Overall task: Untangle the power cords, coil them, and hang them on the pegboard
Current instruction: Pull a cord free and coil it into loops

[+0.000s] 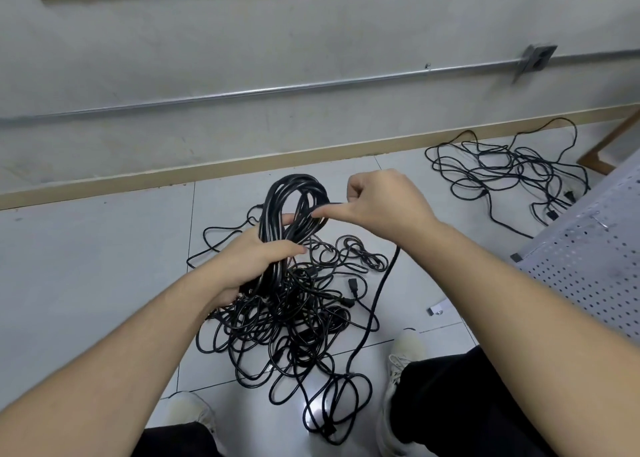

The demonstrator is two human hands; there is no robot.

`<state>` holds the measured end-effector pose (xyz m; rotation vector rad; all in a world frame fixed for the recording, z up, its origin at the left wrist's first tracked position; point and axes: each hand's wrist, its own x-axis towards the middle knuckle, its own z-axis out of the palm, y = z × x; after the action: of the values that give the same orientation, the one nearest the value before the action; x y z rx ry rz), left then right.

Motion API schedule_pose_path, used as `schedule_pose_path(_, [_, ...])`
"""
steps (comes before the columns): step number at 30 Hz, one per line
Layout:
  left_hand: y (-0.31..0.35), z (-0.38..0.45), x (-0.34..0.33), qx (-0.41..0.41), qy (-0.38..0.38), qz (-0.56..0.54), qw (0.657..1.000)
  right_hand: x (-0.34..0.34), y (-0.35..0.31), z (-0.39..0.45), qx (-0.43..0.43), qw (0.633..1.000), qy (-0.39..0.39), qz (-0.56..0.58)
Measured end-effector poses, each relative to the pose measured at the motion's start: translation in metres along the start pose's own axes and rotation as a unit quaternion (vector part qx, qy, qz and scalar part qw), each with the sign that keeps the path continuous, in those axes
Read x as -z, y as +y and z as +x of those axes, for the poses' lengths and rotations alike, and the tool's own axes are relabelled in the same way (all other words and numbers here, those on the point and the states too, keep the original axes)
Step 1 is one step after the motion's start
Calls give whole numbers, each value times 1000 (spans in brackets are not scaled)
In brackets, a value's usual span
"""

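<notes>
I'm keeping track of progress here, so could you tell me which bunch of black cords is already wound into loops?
The coiled bundle gripped by the left hand; both floor piles are loose tangles.

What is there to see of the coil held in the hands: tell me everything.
The coil is a bundle of many loops of black, rubbery-looking power cord, held upright above the tangled pile on the floor. The left hand grips its lower part, fingers curled round the gathered strands. The right hand pinches a strand at the coil's upper right side. Cord runs down from the bundle into the pile, so it is not yet free. No tie is visible.
</notes>
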<state>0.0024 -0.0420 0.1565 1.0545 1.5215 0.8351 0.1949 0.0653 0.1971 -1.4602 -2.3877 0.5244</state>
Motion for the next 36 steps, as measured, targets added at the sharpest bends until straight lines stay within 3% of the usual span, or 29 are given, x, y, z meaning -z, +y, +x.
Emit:
schedule_pose_path(2, [2,-1,-1,6,-1,-32,999,-4,0,2,6,996,2,85])
schedule_pose_path(5, [1,-4,1,14,-25,-20,999,-8,9,2,28,937,-44,346])
schedule_pose_path(10, [0,-10,-7,33,-79,-26,996,-18,7,1,28,904,4,427])
schedule_pose_path(13, [2,-9,-10,12,-80,-57,995,-19,0,0,-22,841,-22,540])
schedule_pose_path(19, [3,-12,-11,34,-94,-107,989,-26,-2,-9,-71,794,-176,577])
schedule_pose_path(22, [1,-14,-16,60,-70,-194,977,-26,-14,-12,-76,763,-144,626])
schedule_pose_path(26, [0,-15,-26,22,-26,-265,964,-30,-27,-7,-78,742,-71,662])
schedule_pose_path(32, [5,-17,-38,-1,18,-279,960,-33,-31,-1,-101,681,-49,723])
schedule_pose_path(36, [9,-16,-37,23,1,-248,968,-34,-24,-2,-127,666,-56,733])
